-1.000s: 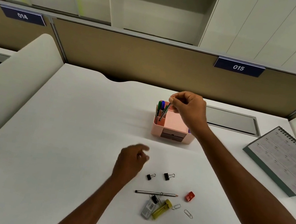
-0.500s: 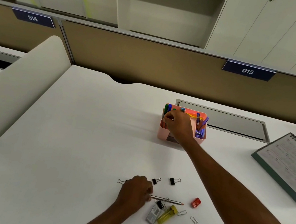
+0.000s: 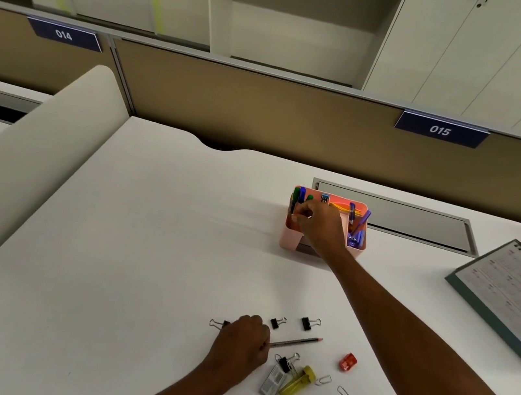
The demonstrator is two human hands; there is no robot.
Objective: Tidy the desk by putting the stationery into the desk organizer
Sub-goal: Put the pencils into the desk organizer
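Head camera: my left hand (image 3: 241, 344) closes round the blunt end of the pencil (image 3: 298, 341) on the white desk (image 3: 142, 247), among binder clips (image 3: 277, 322), a red sharpener (image 3: 348, 362) and paper clips (image 3: 345, 394). My right hand (image 3: 319, 225) reaches into the pink desk organizer (image 3: 289, 241) farther back, fingers curled against the pens (image 3: 302, 194) in its left compartment; whether they pinch one, I cannot tell.
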